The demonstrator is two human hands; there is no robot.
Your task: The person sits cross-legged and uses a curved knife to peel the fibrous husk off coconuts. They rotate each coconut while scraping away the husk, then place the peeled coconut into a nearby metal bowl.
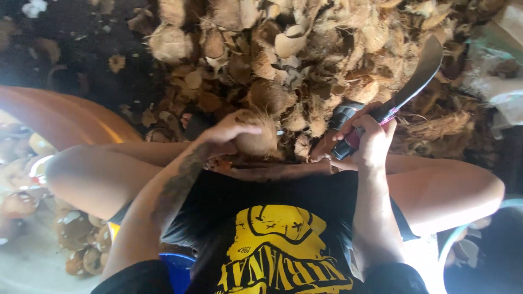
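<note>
Though a big heap of husk scraps [327, 60] already covers the ground ahead of my knees, I judge the work far from over: an orange tub [65, 117] at my left holds more coconuts. My left hand [229, 130] cups a brown coconut [259, 139], partly stripped, fibres clinging to its top. My right hand [370, 136] is clenched around the handle of a curved machete [414, 76], blade raised, pointing up-right.
</note>
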